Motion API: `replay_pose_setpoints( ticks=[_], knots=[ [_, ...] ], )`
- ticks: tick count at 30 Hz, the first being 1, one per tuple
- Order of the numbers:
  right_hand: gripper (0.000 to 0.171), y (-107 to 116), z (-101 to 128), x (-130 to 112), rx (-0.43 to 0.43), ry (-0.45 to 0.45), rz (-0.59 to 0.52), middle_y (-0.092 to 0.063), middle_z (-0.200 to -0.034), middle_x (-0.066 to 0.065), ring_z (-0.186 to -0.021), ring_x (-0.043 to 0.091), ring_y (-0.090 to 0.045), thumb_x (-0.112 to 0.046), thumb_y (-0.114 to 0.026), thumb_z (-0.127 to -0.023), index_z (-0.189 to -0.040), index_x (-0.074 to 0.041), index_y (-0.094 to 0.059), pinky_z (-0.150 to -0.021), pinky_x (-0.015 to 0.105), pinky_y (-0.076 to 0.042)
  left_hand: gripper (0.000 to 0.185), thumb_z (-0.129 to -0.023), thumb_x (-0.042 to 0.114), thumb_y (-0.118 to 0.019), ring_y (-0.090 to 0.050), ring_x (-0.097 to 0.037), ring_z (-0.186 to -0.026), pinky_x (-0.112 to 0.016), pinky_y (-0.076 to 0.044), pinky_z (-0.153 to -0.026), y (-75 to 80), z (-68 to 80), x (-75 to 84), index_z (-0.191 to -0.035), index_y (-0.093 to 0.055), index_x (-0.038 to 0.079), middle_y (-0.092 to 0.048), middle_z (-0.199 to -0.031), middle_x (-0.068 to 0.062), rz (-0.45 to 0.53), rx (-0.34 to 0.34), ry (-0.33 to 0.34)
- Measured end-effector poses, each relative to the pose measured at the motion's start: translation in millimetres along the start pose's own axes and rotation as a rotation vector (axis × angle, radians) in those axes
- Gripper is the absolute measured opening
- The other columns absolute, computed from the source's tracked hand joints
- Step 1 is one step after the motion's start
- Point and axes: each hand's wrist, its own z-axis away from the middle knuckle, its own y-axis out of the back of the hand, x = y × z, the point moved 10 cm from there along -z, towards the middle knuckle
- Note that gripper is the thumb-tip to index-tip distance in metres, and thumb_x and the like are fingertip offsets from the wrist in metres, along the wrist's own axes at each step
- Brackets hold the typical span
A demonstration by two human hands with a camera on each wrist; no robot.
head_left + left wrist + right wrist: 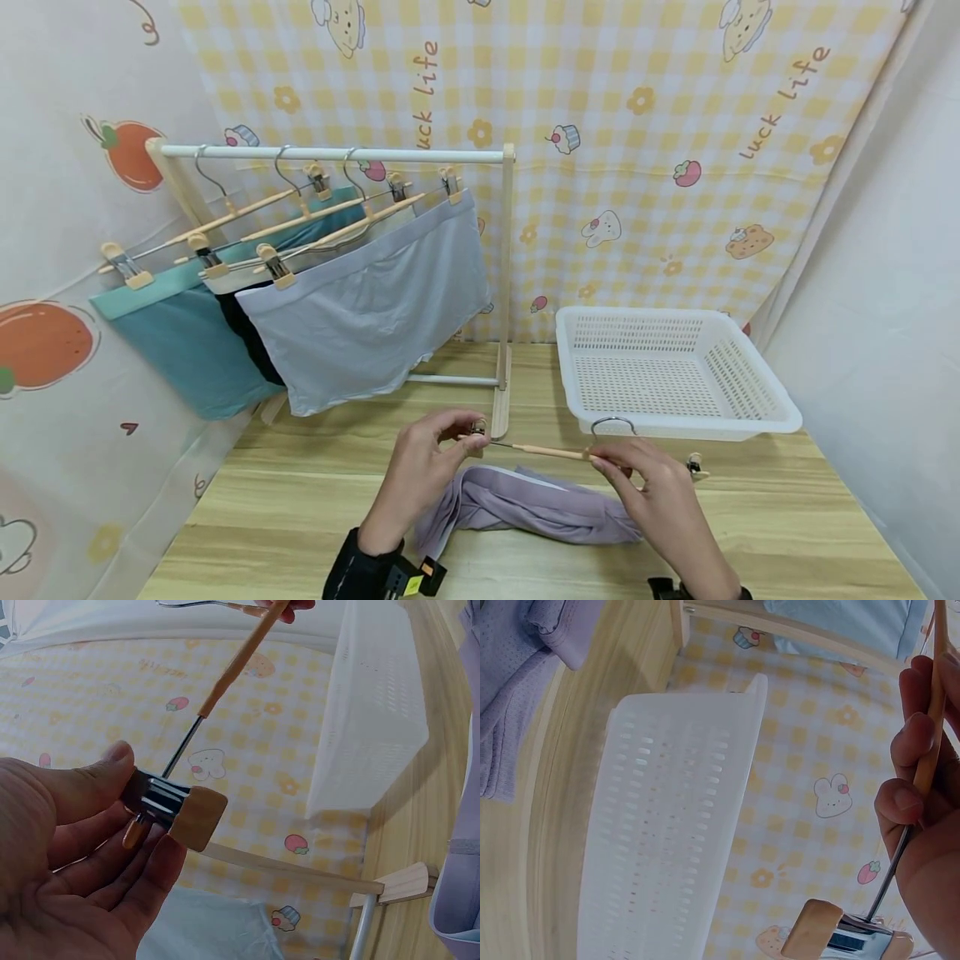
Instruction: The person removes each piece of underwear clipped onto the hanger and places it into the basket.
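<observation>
Free room: bare wooden table (750,533) is left at 3 o'clock and 9 o'clock of the lilac garment (525,504), and in a strip at 12 o'clock, before the rack foot.

Obstacles: white basket (750,417) is set at 1 o'clock, near the table's far edge. Clothes rack (506,275), hung with grey (367,308), black and teal (187,350) garments, is placed at 11 o'clock. The sides are closed off by curtains (862,292). The clip hanger (547,451) is held across, above the lilac garment.

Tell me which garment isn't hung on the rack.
The lilac garment. It lies crumpled on the table under both hands, while the teal, black and grey ones hang clipped to hangers on the rack.
</observation>
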Motion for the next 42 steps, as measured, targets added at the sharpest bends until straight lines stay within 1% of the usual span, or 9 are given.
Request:
replay_pose_setpoints(
  ticks=[6, 10, 15, 20, 23, 26, 31, 37, 42],
  knots=[
    [0.03, -2, 2, -2, 0.005, 0.022, 0.004, -0.078, -0.094, -0.01, -0.077, -0.002, -0.063, 0.002, -0.089, -0.081, -0.099, -0.021, -0.084, -0.062, 0.011, -0.047, 0.026, -0.094, 0.01, -0.084, -0.074, -0.016, -0.099, -0.035, -0.062, -0.092, -6.0, -0.3, -7.1, -0.12, -0.08, 0.012, -0.079, -0.11, 0.002, 0.008, -0.017, 0.051],
    [0.029, -3, 2, -1, 0.002, 0.019, 0.014, -0.078, -0.094, -0.012, -0.078, -0.003, -0.062, 0.001, -0.089, -0.082, -0.098, -0.021, -0.083, -0.065, 0.01, -0.047, 0.028, -0.096, 0.01, -0.082, -0.074, -0.019, -0.099, -0.031, -0.061, -0.089, -8.1, -0.2, -5.5, -0.123, -0.078, 0.01, -0.079, -0.113, -0.002, -0.02, -0.014, 0.027],
    [0.023, -6, 4, 0, 0.001, 0.028, 0.016, -0.076, -0.091, -0.013, -0.077, -0.003, -0.06, -0.002, -0.088, -0.084, -0.098, -0.02, -0.083, -0.063, 0.01, -0.046, 0.039, -0.096, 0.01, -0.081, -0.071, -0.021, -0.107, -0.042, -0.06, -0.093, -11.3, 1.5, 4.2, -0.134, -0.073, 0.011, -0.076, -0.122, -0.004, -0.109, -0.013, -0.028],
    [0.006, -12, 6, -1, -0.023, 0.039, -0.003, -0.074, -0.089, -0.014, -0.076, -0.005, -0.055, -0.015, -0.084, -0.094, -0.099, -0.018, -0.083, -0.061, 0.011, -0.043, 0.045, -0.096, 0.013, -0.083, -0.067, -0.024, -0.121, -0.047, -0.06, -0.099, -15.2, 7.3, 26.9, -0.139, -0.069, 0.009, -0.071, -0.132, -0.007, -0.237, 0.009, -0.157],
    [0.007, -16, 7, -2, -0.038, 0.038, -0.011, -0.073, -0.087, -0.016, -0.075, -0.005, -0.054, -0.015, -0.084, -0.093, -0.099, -0.02, -0.082, -0.061, 0.012, -0.043, 0.045, -0.095, 0.013, -0.085, -0.065, -0.026, -0.127, -0.045, -0.061, -0.101, -18.6, 11.5, 43.1, -0.137, -0.069, 0.007, -0.071, -0.133, -0.009, -0.304, 0.033, -0.263],
    [0.016, -21, 8, -5, -0.051, 0.042, -0.014, -0.073, -0.086, -0.016, -0.076, -0.005, -0.056, -0.011, -0.086, -0.089, -0.099, -0.023, -0.082, -0.061, 0.011, -0.043, 0.046, -0.092, 0.011, -0.087, -0.066, -0.025, -0.126, -0.041, -0.062, -0.1, -25.2, 15.3, 54.7, -0.134, -0.07, 0.005, -0.071, -0.13, -0.009, -0.331, 0.035, -0.344],
    [0.025, -30, 8, -13, -0.076, 0.047, -0.046, -0.071, -0.086, -0.017, -0.076, -0.007, -0.057, -0.004, -0.089, -0.083, -0.099, -0.023, -0.081, -0.06, 0.012, -0.045, 0.046, -0.091, 0.011, -0.088, -0.068, -0.023, -0.123, -0.036, -0.062, -0.099, -46.4, 21.0, 61.6, -0.132, -0.07, 0.005, -0.072, -0.129, -0.008, -0.36, -0.028, -0.428],
    [0.028, -38, 9, -22, -0.097, 0.06, -0.088, -0.071, -0.089, -0.017, -0.075, -0.008, -0.05, -0.004, -0.09, -0.083, -0.1, -0.023, -0.081, -0.062, 0.01, -0.042, 0.03, -0.094, 0.019, -0.086, -0.073, -0.015, -0.112, -0.031, -0.062, -0.096, -71.7, 31.6, 67.6, -0.121, -0.075, 0.01, -0.077, -0.117, -0.001, -0.455, -0.079, -0.535],
    [0.03, -39, 8, -28, -0.107, 0.065, -0.124, -0.074, -0.092, -0.016, -0.076, -0.007, -0.052, -0.004, -0.09, -0.083, -0.102, -0.025, -0.081, -0.064, 0.009, -0.043, 0.012, -0.097, 0.02, -0.082, -0.072, -0.009, -0.101, -0.026, -0.061, -0.089, -78.8, 35.0, 65.9, -0.106, -0.077, 0.015, -0.077, -0.104, 0.006, -0.476, -0.087, -0.537]
  ],
)
